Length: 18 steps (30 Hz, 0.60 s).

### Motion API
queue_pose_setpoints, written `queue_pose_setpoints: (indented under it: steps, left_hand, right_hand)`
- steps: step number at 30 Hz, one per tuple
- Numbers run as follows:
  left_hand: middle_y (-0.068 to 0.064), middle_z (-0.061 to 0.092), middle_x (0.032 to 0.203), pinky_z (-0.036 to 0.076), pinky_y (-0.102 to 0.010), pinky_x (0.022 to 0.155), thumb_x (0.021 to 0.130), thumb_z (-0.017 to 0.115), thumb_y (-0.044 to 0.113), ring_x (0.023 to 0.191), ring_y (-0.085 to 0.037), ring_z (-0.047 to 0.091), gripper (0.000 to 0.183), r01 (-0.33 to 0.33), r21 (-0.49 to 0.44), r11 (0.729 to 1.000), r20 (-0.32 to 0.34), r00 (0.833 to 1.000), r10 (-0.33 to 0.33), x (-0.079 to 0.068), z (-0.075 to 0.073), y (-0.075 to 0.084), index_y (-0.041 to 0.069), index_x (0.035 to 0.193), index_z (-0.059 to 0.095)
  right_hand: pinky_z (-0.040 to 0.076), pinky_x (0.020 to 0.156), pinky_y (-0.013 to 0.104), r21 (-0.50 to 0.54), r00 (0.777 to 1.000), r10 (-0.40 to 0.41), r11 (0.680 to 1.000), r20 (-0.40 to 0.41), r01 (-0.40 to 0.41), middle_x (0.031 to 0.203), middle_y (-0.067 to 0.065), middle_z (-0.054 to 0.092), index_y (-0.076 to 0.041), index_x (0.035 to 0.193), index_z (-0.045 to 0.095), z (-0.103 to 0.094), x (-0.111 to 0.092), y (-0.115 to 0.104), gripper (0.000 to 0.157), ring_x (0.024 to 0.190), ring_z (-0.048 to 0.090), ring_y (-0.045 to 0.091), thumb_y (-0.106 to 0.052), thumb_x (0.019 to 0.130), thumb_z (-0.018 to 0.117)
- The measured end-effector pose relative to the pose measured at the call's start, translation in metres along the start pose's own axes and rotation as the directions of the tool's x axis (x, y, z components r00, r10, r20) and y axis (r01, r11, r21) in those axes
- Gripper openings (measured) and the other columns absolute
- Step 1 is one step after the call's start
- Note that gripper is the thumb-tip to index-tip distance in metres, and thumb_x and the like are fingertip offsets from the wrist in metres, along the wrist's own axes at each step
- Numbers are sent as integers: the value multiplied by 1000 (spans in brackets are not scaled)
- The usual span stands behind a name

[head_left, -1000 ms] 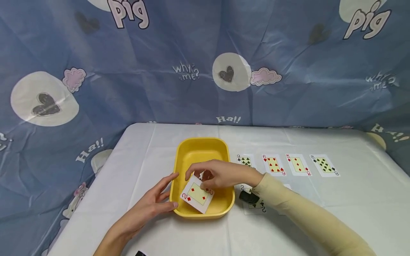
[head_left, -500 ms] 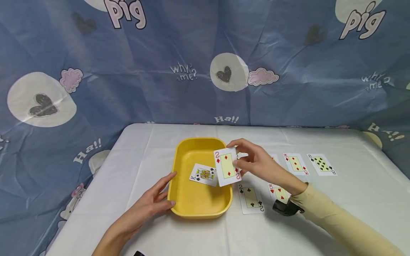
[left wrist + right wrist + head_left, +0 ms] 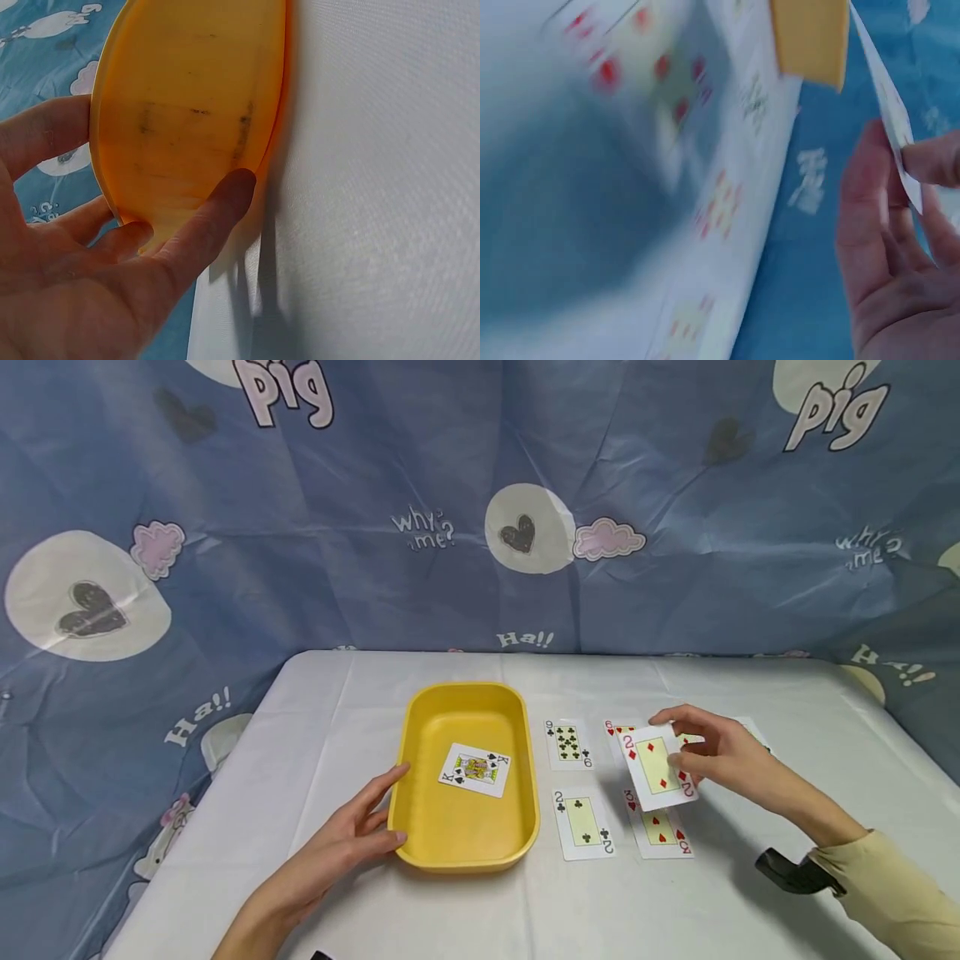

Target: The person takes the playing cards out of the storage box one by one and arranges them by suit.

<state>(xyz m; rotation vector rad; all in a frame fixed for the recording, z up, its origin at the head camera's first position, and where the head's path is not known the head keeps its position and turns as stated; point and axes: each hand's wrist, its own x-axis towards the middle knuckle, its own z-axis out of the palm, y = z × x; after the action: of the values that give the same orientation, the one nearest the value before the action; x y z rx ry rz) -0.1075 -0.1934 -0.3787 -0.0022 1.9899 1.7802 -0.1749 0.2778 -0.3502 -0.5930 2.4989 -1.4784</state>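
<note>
My right hand (image 3: 723, 760) pinches a playing card, the two of diamonds (image 3: 658, 768), between thumb and fingers, held tilted over the table cards. In the right wrist view this card (image 3: 885, 97) shows nearly edge-on. Below it lies the three of hearts (image 3: 662, 837), partly covered in the head view. My left hand (image 3: 330, 852) rests its fingertips against the left side of a yellow tray (image 3: 397, 793). In the left wrist view the fairly straight thumb (image 3: 214, 225) touches the outer wall. A king of spades (image 3: 475, 769) lies face up in the tray.
Right of the tray lie a nine of clubs (image 3: 568, 744) and a two of clubs (image 3: 584, 825). A six of hearts (image 3: 619, 731) and further cards sit partly hidden behind my right hand. A blue printed cloth (image 3: 442, 593) hangs behind the white table (image 3: 360, 693).
My right hand has lifted the two of diamonds out of the tray and carried it right over the table cards. The king of spades has come into view. My left hand stays at the tray.
</note>
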Motion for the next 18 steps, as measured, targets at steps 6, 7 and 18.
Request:
queue_pose_setpoints:
  steps: [6,7,18]
  left_hand:
    - [-2,6,163,45,-41,98,89,71,16,134,-26,44,76,5,1,1000,-13,1000,-5,0,1,1,30,153,32]
    - [-2,6,163,45,-41,98,89,71,17,134,-26,44,76,6,3,1000,-14,1000,-6,1,2,1,30,153,32]
    - [-3,8,163,46,-42,98,89,71,18,130,-25,49,74,18,11,1000,-35,999,-17,0,2,2,30,152,34]
  right_hand:
    - [55,60,36,-113,996,86,990,-18,-87,118,20,53,-7,129,54,-18,-26,25,44,83,66,17,2,88,66]
    - [54,59,35,-127,995,96,987,-11,-97,117,21,52,-5,130,53,-20,-31,30,44,82,66,15,2,88,67]
    - [43,64,26,-468,990,125,872,-67,-142,100,4,60,-4,120,61,-24,-57,63,39,77,54,6,-1,83,73]
